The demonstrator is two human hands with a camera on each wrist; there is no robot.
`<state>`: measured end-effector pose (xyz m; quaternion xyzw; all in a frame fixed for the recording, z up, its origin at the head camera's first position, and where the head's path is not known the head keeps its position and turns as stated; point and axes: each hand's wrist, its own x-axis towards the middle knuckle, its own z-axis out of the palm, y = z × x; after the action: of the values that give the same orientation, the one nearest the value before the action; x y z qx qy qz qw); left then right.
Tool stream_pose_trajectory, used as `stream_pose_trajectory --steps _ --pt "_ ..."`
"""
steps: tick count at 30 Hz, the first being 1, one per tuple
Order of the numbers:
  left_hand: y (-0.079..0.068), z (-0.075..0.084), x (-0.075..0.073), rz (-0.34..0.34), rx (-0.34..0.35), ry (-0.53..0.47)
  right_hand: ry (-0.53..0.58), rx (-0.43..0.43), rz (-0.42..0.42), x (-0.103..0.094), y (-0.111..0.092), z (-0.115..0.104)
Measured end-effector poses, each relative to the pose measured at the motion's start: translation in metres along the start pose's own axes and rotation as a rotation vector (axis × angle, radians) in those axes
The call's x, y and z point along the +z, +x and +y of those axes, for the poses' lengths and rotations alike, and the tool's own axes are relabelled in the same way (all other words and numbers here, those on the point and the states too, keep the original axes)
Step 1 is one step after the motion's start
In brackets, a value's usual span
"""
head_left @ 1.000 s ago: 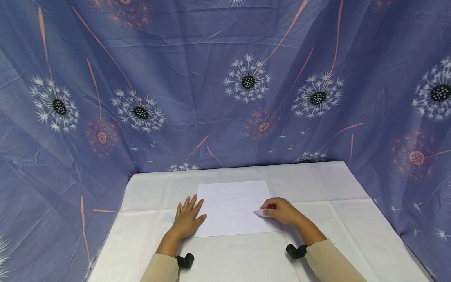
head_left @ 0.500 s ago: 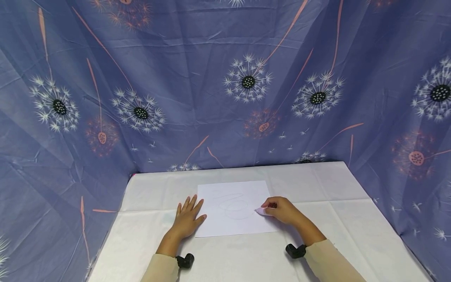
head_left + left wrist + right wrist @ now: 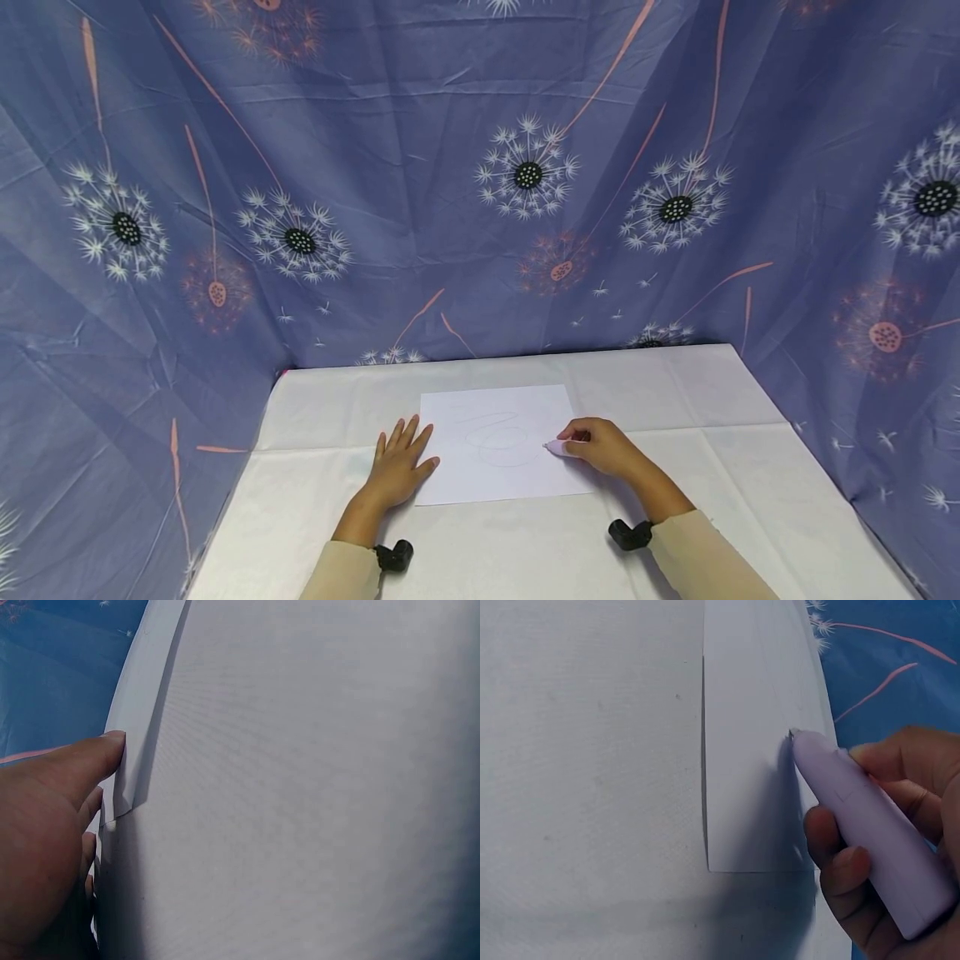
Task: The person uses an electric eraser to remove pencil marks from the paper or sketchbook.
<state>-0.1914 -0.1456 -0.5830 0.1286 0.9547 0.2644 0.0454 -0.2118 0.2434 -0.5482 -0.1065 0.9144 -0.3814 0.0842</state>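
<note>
A white sheet of paper (image 3: 457,479) lies flat, with thin, faint curving lines across its middle. My left hand (image 3: 397,471) is spread at the paper's left edge, thumb resting on the sheet; in the left wrist view the thumb (image 3: 97,761) lies at the paper's edge. Over the right side of the sheet, my right hand (image 3: 603,450) grips a chunky lavender pen-shaped tool (image 3: 874,825). Its small narrow tip points left, at or just above the paper; contact cannot be made out. Fingers (image 3: 847,868) curl round the tool's body, with its exact kind unclear.
A white creased cloth (image 3: 510,550) covers the table under the paper. Behind and on both sides hangs a blue curtain (image 3: 420,192) with dandelion prints. Black wrist-worn devices (image 3: 395,556) sit by both cuffs.
My right hand and the tool's tip have shifted slightly up and to the right along the end of the faint curve. The left hand has stayed in place.
</note>
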Motion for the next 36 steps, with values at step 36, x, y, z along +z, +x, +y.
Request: stream_pose_trajectory --steps 36 --pt "0.0016 -0.0026 0.0016 -0.01 -0.001 0.018 -0.002 -0.047 -0.033 0.0054 -0.004 0.0022"
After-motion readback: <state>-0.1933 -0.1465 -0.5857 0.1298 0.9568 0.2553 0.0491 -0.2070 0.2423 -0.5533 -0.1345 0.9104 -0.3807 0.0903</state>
